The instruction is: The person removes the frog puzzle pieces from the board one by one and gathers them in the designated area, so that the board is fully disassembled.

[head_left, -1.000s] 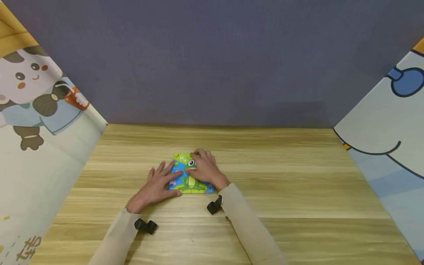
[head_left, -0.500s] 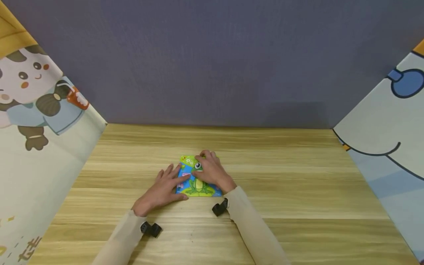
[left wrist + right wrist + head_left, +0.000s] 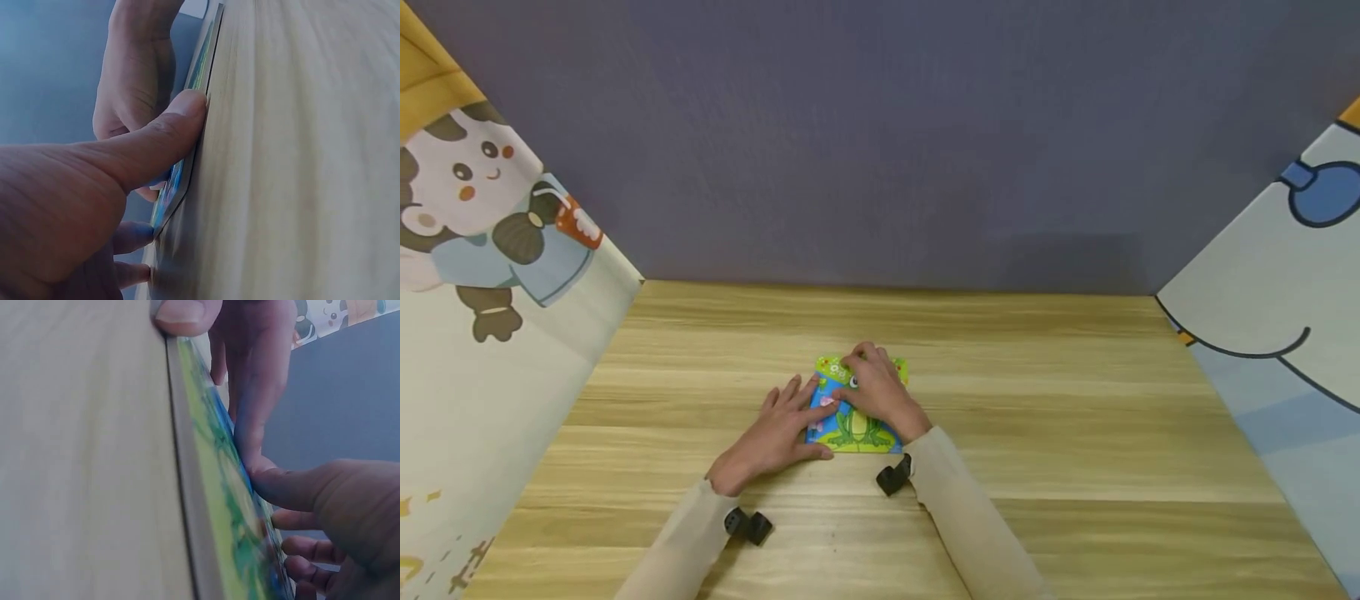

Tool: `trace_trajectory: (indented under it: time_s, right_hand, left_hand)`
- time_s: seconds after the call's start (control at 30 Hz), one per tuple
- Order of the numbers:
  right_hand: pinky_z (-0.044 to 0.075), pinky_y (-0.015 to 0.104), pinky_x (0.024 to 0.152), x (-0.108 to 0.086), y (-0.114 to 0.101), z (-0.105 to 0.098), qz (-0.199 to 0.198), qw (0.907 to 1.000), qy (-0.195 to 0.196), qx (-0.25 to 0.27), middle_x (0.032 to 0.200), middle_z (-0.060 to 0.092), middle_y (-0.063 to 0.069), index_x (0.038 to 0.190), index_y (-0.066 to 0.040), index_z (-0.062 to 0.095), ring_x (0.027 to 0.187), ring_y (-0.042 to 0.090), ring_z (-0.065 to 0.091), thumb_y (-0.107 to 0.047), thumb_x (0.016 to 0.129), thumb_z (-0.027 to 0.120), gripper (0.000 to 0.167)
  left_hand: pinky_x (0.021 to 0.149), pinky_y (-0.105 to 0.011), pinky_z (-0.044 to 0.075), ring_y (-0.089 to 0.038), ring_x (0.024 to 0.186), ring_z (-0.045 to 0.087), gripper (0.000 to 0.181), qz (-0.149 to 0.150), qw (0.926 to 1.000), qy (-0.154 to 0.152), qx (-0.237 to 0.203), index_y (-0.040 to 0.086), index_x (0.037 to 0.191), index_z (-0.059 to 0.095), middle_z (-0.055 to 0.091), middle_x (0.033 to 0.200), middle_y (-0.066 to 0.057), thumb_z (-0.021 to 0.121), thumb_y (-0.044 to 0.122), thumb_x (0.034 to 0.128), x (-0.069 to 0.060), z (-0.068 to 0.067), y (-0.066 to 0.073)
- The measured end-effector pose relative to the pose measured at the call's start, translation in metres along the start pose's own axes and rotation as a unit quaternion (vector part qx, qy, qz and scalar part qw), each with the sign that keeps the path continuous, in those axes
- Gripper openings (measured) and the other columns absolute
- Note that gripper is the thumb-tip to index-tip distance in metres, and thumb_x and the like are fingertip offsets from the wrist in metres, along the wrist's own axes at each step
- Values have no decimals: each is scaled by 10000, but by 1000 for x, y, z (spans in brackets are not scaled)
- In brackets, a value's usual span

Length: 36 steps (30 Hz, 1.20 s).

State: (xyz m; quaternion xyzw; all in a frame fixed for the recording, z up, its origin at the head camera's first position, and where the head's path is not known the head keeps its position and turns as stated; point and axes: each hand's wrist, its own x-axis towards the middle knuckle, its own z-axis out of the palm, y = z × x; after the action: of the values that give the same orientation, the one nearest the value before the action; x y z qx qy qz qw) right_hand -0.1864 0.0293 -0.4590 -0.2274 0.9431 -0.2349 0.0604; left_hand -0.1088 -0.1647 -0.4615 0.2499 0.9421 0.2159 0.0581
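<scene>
A flat square board (image 3: 859,437) with a green frog picture on blue lies on the wooden table. My left hand (image 3: 767,437) is spread at its left side, thumb by the near left corner and index finger over the picture. In the left wrist view, the left thumb (image 3: 156,140) presses on the board's edge (image 3: 200,128). My right hand (image 3: 883,390) lies over the upper part of the board, thumb and index fingertips apart, with a frog eye showing between them. In the right wrist view, the right thumb (image 3: 287,487) touches the picture (image 3: 231,506) beside a left finger.
Wood-grain tabletop (image 3: 1075,417) surrounds the board. A dark grey panel (image 3: 880,142) stands behind, and cartoon-printed panels rise at the left (image 3: 482,208) and right (image 3: 1247,300). Black wrist devices (image 3: 748,527) sit at both cuffs.
The board and both hands have shifted right and slightly nearer. The board's upper right corner, with its red dots, now shows past my right hand.
</scene>
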Motion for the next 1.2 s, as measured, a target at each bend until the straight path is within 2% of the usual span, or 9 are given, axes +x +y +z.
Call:
trace_trajectory:
  time_s: [0.13, 0.37, 0.53, 0.8, 0.97, 1.2]
  right_hand:
    - [480, 439, 1038, 2, -1, 2, 25, 10000, 3, 52, 1409, 512, 103, 1326, -61, 627, 1218, 272, 510, -396, 884, 755, 569]
    - [494, 437, 1029, 6, -7, 5, -282, 9996, -12, -42, 1395, 569, 77, 1333, -110, 641, 1232, 261, 541, -339, 909, 736, 491]
    - [498, 467, 1025, 9, -11, 6, -175, 9997, -109, 128, 1408, 562, 82, 1363, -142, 614, 1250, 275, 535, -324, 908, 740, 506]
    - [430, 525, 1054, 12, -10, 7, 19, 9974, -174, 699, 1416, 533, 109, 1415, -147, 553, 1253, 313, 497, -248, 900, 753, 561]
    - [438, 490, 1041, 13, -9, 7, 94, 9969, -156, 764, 1408, 535, 109, 1426, -145, 546, 1224, 305, 501, -238, 896, 758, 578]
    - [428, 436, 969, 13, -10, 8, 200, 9958, -241, 862, 1267, 601, 97, 1409, -119, 575, 1132, 266, 514, -241, 897, 758, 557]
  left_hand:
    - [1109, -792, 206, -574, 1480, 208, 705, 47, 10000, 48, 16, 176, 1452, 536, 245, 1629, -266, 756, 439, 836, 0, 2, -2]
    - [1095, -795, 223, -575, 1473, 229, 676, 43, 9999, 116, 52, 153, 1423, 571, 272, 1618, -271, 763, 424, 834, -1, 1, -3]
    - [1088, -787, 249, -571, 1465, 256, 667, 90, 9997, 124, 185, 150, 1408, 587, 293, 1610, -273, 761, 437, 832, 0, 0, -3]
    - [1098, -773, 260, -553, 1471, 264, 677, 37, 9995, 67, 291, 168, 1420, 576, 290, 1618, -253, 752, 457, 834, 2, 2, -3]
    - [1105, -773, 248, -550, 1476, 257, 678, -3, 9996, 24, 276, 174, 1426, 569, 279, 1625, -245, 748, 461, 838, 3, 2, -4]
    - [1110, -767, 250, -547, 1477, 256, 674, -22, 9996, -9, 280, 164, 1417, 578, 283, 1621, -251, 745, 470, 840, 3, 2, -4]
